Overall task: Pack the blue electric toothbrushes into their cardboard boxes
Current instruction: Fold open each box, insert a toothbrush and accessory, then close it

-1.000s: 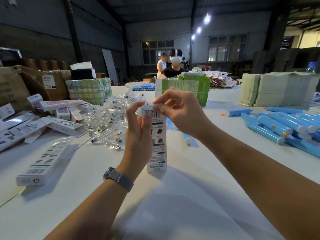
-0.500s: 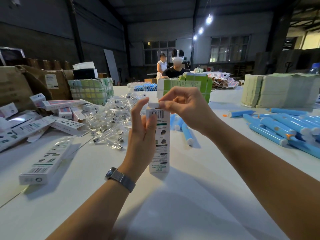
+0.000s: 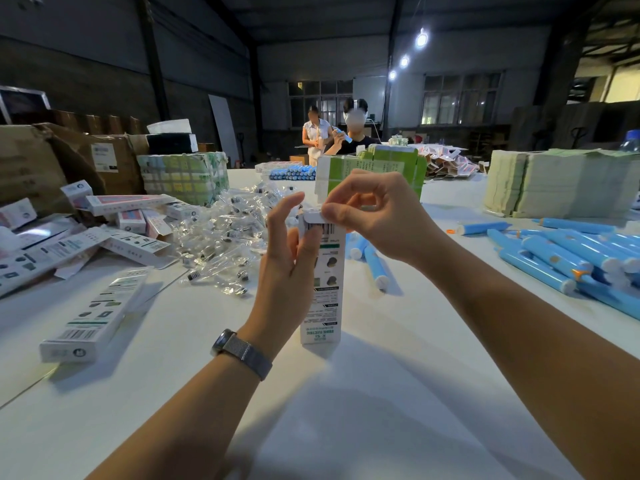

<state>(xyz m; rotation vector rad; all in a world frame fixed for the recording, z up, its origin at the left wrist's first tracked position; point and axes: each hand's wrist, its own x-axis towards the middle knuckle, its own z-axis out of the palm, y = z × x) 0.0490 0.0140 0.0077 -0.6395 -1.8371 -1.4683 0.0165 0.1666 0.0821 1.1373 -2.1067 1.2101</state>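
Observation:
A white cardboard box [image 3: 323, 299] stands upright on the white table [image 3: 346, 410], printed with a barcode and small pictures. My left hand [image 3: 287, 268] grips its left side, index finger raised. My right hand [image 3: 377, 220] pinches the box's top flap at the upper edge. What is inside the box is hidden. Two loose blue toothbrushes [image 3: 374, 265] lie just behind the box. A heap of blue toothbrushes [image 3: 568, 258] lies at the right.
A closed white box [image 3: 93, 320] lies at the left, with several more boxes [image 3: 114, 233] behind it. Clear bagged brush heads [image 3: 225, 244] are piled at centre left. Flat carton stacks [image 3: 554, 181] and a green carton [image 3: 381, 168] stand further back. Two people work at the far end.
My right hand's fingers have moved down onto the box's top flap, and my left index finger has lifted. The box stays upright in the same spot.

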